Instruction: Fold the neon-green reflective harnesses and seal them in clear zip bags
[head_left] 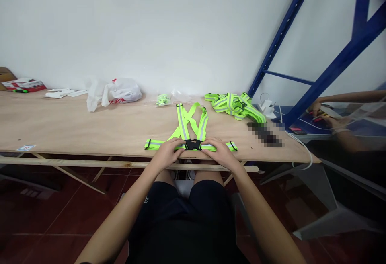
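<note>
A neon-green reflective vest (183,124) made of straps with silver stripes lies on the table near its front edge. Its two shoulder straps cross toward the back, and the waist strap runs left and right. At the front centre sits a black buckle (193,145). My left hand (167,151) grips the waist strap just left of the buckle, thumb and fingers closed on it. On the buckle's other side my right hand (219,151) holds the strap in the same way. Parts of the strap are hidden under both hands.
A heap of similar green vests (233,105) lies at the back right, near a blue metal frame (280,35). Behind are a small bagged green item (163,99) and a white plastic bag (123,90). A co-worker's hands (319,113) show at far right.
</note>
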Action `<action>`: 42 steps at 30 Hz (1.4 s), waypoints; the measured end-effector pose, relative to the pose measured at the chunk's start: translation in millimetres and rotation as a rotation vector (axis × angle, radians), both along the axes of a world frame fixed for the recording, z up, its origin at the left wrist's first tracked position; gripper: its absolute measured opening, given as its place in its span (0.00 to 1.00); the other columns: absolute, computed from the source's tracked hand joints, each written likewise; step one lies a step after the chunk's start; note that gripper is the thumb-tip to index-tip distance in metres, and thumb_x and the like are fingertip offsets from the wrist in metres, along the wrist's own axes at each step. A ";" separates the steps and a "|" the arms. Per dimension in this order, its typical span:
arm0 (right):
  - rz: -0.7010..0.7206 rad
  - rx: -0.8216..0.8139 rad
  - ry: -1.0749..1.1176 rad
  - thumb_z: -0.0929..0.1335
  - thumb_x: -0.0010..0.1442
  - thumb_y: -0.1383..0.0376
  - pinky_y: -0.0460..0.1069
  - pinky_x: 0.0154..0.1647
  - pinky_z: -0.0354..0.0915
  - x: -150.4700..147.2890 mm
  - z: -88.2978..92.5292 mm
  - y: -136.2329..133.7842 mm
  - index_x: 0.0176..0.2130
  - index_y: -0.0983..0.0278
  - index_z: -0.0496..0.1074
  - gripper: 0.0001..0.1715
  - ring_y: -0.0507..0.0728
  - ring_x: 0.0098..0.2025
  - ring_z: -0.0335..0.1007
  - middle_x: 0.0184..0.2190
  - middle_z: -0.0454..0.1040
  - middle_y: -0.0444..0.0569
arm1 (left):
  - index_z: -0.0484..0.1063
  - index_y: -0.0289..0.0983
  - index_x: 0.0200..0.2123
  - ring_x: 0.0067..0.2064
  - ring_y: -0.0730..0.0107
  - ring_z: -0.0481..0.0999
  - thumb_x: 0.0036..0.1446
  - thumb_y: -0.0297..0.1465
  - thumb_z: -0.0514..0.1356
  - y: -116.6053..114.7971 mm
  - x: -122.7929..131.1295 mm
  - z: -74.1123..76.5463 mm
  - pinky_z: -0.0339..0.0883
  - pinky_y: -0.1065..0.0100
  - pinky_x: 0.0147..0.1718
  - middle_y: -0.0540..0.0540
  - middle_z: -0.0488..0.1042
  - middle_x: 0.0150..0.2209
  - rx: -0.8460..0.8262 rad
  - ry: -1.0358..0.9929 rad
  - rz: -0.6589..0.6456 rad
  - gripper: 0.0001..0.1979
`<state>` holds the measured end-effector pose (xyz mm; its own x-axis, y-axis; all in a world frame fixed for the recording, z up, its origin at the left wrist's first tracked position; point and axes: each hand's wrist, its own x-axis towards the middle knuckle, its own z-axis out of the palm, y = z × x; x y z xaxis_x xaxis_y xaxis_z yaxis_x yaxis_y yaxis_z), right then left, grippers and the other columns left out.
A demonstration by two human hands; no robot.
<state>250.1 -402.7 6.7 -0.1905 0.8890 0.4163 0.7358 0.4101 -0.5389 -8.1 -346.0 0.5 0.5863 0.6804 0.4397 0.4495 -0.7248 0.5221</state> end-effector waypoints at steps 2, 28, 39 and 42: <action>0.000 0.007 0.004 0.69 0.61 0.62 0.57 0.55 0.66 -0.2 -0.5 -0.1 0.43 0.59 0.76 0.09 0.62 0.52 0.72 0.47 0.77 0.51 | 0.75 0.39 0.52 0.50 0.56 0.78 0.64 0.33 0.58 -0.1 -0.3 0.7 0.71 0.58 0.52 0.41 0.78 0.50 -0.009 -0.012 0.005 0.15; -0.034 0.049 0.030 0.68 0.62 0.60 0.58 0.54 0.70 5.1 -9.6 1.7 0.38 0.59 0.80 0.10 0.62 0.51 0.75 0.48 0.78 0.52 | 0.80 0.38 0.42 0.49 0.56 0.77 0.64 0.34 0.59 5.2 -2.6 -12.0 0.72 0.56 0.50 0.39 0.76 0.46 0.108 0.017 0.063 0.11; -0.122 0.154 -0.322 0.62 0.69 0.61 0.68 0.65 0.57 11.2 -19.4 -17.6 0.52 0.55 0.77 0.18 0.66 0.65 0.62 0.62 0.70 0.49 | 0.70 0.42 0.59 0.64 0.53 0.67 0.70 0.40 0.49 -14.4 -23.2 -8.6 0.59 0.50 0.64 0.43 0.69 0.63 0.216 0.292 0.103 0.21; -0.147 0.099 -0.379 0.60 0.70 0.59 0.69 0.66 0.55 19.1 -24.9 -28.7 0.61 0.55 0.70 0.23 0.66 0.67 0.60 0.64 0.66 0.51 | 0.59 0.40 0.68 0.69 0.50 0.58 0.69 0.45 0.49 -19.6 -39.5 -14.3 0.51 0.48 0.67 0.40 0.59 0.69 0.261 0.393 0.130 0.28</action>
<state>269.2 -431.4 -18.1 -0.2208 0.8772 0.4264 0.9290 0.3223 -0.1818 -47.6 -365.6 -13.8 0.6595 0.6558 0.3675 0.6719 -0.7334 0.1029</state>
